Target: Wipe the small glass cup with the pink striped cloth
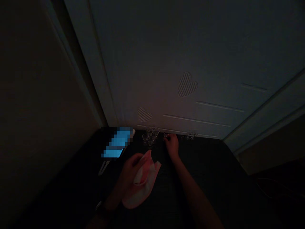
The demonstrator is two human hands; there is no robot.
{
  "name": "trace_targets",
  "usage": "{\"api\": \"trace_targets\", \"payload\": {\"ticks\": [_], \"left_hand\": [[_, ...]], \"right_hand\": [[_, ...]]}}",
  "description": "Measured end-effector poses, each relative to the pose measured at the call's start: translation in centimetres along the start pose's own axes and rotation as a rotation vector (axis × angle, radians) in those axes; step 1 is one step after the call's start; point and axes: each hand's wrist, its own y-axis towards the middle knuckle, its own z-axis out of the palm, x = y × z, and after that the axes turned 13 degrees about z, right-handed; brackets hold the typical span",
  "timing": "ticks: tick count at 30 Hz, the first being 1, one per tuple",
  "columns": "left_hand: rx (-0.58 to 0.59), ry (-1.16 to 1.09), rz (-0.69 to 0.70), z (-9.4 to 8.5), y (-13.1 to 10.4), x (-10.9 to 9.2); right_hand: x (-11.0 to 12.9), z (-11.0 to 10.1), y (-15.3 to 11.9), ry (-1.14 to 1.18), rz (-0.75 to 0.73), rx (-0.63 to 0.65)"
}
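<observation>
In the dim head view, my left hand (130, 166) grips a pink and white cloth (149, 187) that hangs in folds over the dark tabletop. My right hand (172, 143) reaches to the back of the table, its fingers closed on a small glass (166, 135) that they partly hide. Left of it stands a cluster of several small transparent glasses (150, 137), close to the wall. A few more small glasses (191, 135) sit to the right of my right hand.
A phone-like device with a bright, pixelated blue screen (118, 142) is at the table's left, a white cable (103, 167) below it. The white panel (147, 70) behind the dark table (205, 162) carries raised hearts and lines. A wall (47, 121) borders the left.
</observation>
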Motion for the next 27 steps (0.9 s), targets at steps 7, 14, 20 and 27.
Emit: {"api": "trace_targets", "payload": {"ticks": [7,14,20,27], "left_hand": [[-0.071,0.005,0.006,-0.1,-0.5,-0.5],[-0.049,0.067,0.045,-0.4,-0.6,-0.1],[-0.045,0.041,0.032,0.0,-0.5,0.8],[-0.013,-0.067,0.035,0.2,-0.5,1.0]], "right_hand": [[0.8,-4.4,-4.5,0.027,-0.065,0.115],[2.9,-7.0,-10.2,0.175,-0.208,0.608],[2.5,-6.1,-11.5,0.212,-0.216,0.713],[2.7,-5.7,-12.3,0.311,-0.185,0.777]]}}
